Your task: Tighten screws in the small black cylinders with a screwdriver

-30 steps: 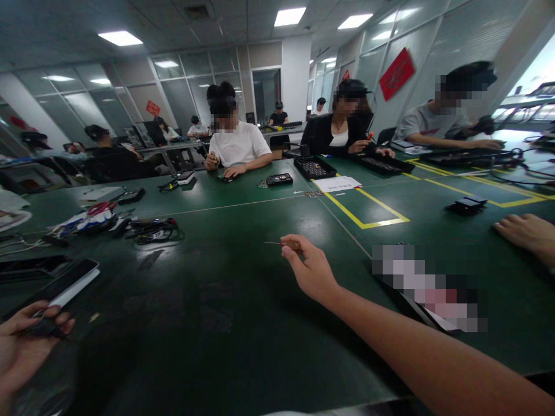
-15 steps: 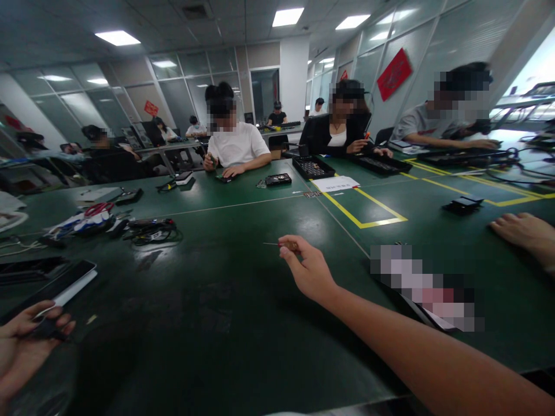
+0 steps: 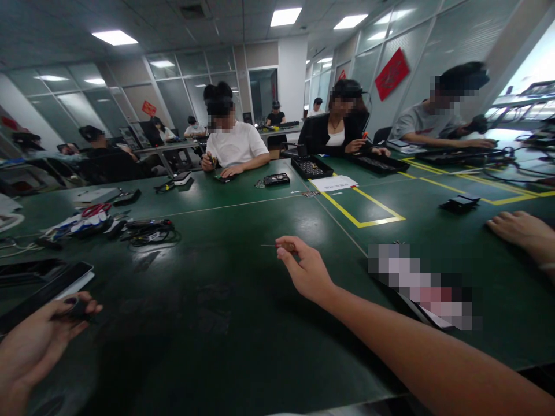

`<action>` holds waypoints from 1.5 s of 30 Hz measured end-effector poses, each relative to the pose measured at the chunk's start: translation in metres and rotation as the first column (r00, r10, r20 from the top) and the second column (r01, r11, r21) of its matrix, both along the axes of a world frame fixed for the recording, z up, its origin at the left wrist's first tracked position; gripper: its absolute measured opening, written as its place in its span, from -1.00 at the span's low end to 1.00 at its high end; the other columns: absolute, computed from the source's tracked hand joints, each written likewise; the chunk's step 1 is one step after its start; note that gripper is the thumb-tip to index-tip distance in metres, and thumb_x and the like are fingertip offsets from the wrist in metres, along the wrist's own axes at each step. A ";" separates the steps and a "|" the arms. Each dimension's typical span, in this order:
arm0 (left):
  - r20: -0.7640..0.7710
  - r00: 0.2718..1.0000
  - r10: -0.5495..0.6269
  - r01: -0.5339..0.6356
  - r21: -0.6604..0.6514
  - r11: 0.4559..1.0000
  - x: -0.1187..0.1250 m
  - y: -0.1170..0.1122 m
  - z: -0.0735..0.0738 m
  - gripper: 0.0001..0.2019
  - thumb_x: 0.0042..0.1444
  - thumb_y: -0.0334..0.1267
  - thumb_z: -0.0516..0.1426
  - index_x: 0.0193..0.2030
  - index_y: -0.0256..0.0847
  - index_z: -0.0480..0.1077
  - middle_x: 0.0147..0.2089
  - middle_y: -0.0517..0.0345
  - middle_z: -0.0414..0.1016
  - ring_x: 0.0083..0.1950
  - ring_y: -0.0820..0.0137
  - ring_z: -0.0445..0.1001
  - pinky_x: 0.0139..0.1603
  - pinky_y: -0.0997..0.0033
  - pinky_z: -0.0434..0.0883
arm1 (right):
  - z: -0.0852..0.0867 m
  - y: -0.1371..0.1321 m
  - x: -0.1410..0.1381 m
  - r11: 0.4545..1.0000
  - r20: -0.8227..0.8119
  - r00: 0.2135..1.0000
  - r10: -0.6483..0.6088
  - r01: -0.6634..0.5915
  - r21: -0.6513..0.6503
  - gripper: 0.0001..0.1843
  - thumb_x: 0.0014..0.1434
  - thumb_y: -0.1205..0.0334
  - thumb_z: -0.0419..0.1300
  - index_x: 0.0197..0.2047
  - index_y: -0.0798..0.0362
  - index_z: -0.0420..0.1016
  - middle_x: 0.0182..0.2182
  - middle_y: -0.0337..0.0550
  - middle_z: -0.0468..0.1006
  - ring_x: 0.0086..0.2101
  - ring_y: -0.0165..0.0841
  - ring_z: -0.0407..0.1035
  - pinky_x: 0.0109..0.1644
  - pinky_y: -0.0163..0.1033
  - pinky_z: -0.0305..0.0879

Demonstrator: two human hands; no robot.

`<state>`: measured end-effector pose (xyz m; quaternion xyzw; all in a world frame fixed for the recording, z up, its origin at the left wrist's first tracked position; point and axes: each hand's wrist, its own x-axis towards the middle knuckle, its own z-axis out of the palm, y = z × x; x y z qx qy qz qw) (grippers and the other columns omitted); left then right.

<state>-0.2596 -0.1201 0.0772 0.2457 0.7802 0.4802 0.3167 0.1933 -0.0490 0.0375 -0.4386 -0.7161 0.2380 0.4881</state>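
My right hand (image 3: 306, 268) reaches out over the middle of the green table (image 3: 234, 300), fingers pinched on a small screwdriver (image 3: 277, 247) whose thin tip points left. My left hand (image 3: 41, 338) is at the lower left, fingers curled round a small dark object (image 3: 76, 307) that I cannot make out. A dark phone with a white edge (image 3: 47, 292) lies flat just beyond that hand.
A blurred flat device (image 3: 420, 286) lies to the right of my right arm. Another person's hand (image 3: 522, 231) rests at the right edge. Cables and tools (image 3: 121, 225) are heaped at the left. Several people sit across the table with trays (image 3: 314, 167) and parts.
My left hand has turned and risen a little, its fingers shifting on the small dark object. My right hand has stayed nearly still, drifting slightly left.
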 end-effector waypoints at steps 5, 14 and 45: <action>0.148 0.985 -0.085 0.073 0.085 0.994 0.067 0.028 0.024 -0.83 0.03 -0.45 -0.03 -0.40 -0.23 0.36 -0.50 0.29 0.47 -0.31 0.42 0.46 -0.35 0.55 0.42 | -0.001 0.000 0.000 1.000 0.003 1.000 0.003 -0.003 -0.006 -0.78 0.35 0.19 0.11 0.02 -0.02 0.47 -0.23 -0.17 0.62 -0.22 -0.31 0.52 -0.11 -0.17 0.40; 0.105 0.814 -0.571 0.507 0.350 0.787 0.170 0.081 0.005 -0.82 -0.09 -0.27 0.06 -0.33 -0.24 0.39 -0.40 0.13 0.44 -0.24 0.27 0.47 -0.24 0.37 0.38 | 0.001 -0.001 0.001 1.000 -0.027 1.000 -0.016 0.016 0.015 -0.78 0.36 0.19 0.10 0.03 -0.03 0.45 -0.20 -0.17 0.61 -0.21 -0.31 0.52 -0.09 -0.17 0.40; -0.616 0.484 -0.621 0.826 0.087 0.557 0.228 0.092 -0.069 -0.71 0.25 -0.22 0.14 0.09 -0.14 0.35 0.04 0.02 0.47 0.06 0.19 0.44 0.12 0.12 0.35 | 0.005 -0.005 0.000 1.000 -0.051 0.999 -0.009 0.009 0.006 -0.83 0.29 0.15 0.19 -0.07 -0.03 0.48 -0.26 -0.17 0.67 -0.25 -0.28 0.57 -0.15 -0.17 0.45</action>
